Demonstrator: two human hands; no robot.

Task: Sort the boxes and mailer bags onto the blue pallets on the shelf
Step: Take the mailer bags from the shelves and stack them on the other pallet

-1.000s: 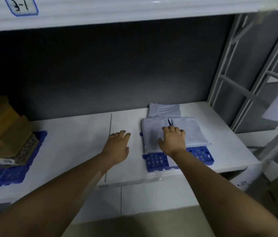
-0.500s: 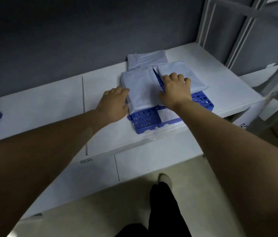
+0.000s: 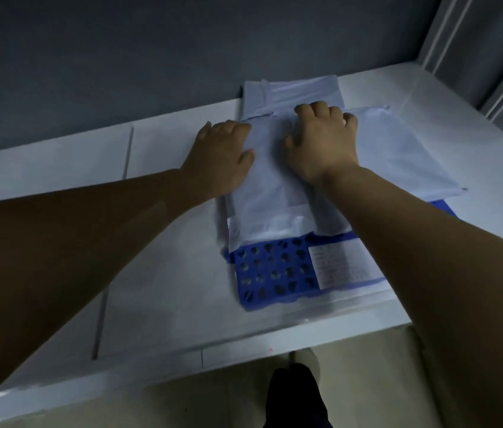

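Observation:
A blue perforated pallet (image 3: pixel 268 273) lies on the white shelf (image 3: pixel 167 273). Three pale mailer bags rest on it. The left bag (image 3: pixel 268 193) lies lengthwise, the right bag (image 3: pixel 398 156) is beside it, and a rear bag (image 3: pixel 293 91) sits against the wall. My left hand (image 3: pixel 222 156) clasps the left bag's left edge, thumb on top. On the bag's far right part my right hand (image 3: pixel 321 143) presses down with its fingers curled over the seam between the two front bags. A white printed label (image 3: pixel 343 264) lies on the pallet's front.
A dark grey wall (image 3: pixel 182 57) backs the shelf. White metal uprights (image 3: pixel 460 41) stand at the right end. Below the shelf's front edge are beige floor and my dark trouser leg (image 3: pixel 293 393).
My view has tilted down and come closer. My left hand went from the bare shelf to the left bag's edge. The blue gap between the two front bags has closed.

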